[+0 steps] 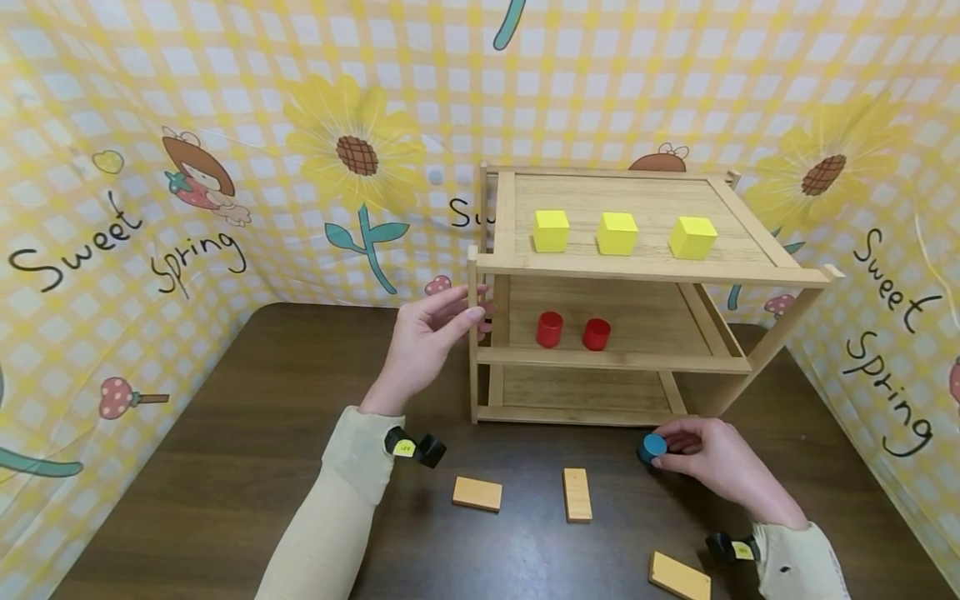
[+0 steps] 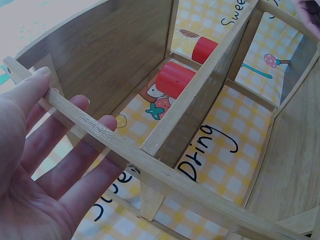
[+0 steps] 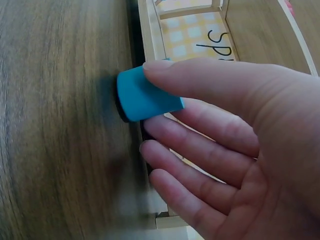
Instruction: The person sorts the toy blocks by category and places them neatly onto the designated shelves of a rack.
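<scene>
Between the thumb and fingers of my right hand [image 1: 720,462] is a blue cylinder [image 3: 145,95], pinched close over the table by the front right of a three-tier wooden shelf [image 1: 615,360]. My left hand [image 1: 423,337] holds the shelf's front left post [image 2: 95,131], thumb on one side and fingers behind it. Three yellow cubes [image 1: 617,234] stand in a row on the top tier. Two red cylinders sit on the middle tier, the left one [image 1: 550,330] slightly taller in view than the right one [image 1: 597,334].
Three flat wooden blocks lie on the dark table [image 1: 247,467] in front of the shelf: a left one [image 1: 477,494], a middle one [image 1: 577,495] and one [image 1: 679,576] near the right wrist. A checked cloth [image 1: 300,50] hangs behind and at both sides.
</scene>
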`<act>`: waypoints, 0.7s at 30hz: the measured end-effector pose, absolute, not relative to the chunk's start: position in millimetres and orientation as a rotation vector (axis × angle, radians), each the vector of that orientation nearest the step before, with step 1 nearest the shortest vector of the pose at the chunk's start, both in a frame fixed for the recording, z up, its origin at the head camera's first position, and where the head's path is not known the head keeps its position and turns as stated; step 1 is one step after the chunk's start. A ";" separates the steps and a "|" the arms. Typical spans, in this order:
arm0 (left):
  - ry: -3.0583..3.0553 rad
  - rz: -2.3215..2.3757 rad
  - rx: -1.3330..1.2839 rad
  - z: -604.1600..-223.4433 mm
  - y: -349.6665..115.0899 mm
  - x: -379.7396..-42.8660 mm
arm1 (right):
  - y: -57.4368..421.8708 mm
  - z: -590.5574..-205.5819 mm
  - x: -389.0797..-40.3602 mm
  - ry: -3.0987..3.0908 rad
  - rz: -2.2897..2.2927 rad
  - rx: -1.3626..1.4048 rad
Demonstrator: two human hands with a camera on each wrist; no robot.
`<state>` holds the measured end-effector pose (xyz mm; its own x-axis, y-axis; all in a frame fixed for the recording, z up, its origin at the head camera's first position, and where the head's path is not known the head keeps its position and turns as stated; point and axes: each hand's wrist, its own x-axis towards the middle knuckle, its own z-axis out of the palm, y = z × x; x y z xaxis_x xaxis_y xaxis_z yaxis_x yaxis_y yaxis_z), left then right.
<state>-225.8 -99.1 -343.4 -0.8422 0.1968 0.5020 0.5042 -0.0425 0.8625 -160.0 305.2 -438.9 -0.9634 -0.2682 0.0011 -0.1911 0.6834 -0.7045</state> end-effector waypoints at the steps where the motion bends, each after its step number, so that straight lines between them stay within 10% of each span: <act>1: -1.998 -1.983 -0.756 -343.3 -98.9 -225.7 | 305.4 -439.0 -160.4 2.793 -1.149 -0.378; 21: -1.990 -1.996 -0.750 -345.1 -98.6 -226.8 | 305.4 -431.7 -160.9 2.868 -1.175 -0.386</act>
<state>-226.8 -98.6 -345.1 -0.8442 0.1938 0.4997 0.4991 -0.0556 0.8647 -160.9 305.4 -431.7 -0.9694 -0.2337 0.0759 -0.2197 0.6863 -0.6934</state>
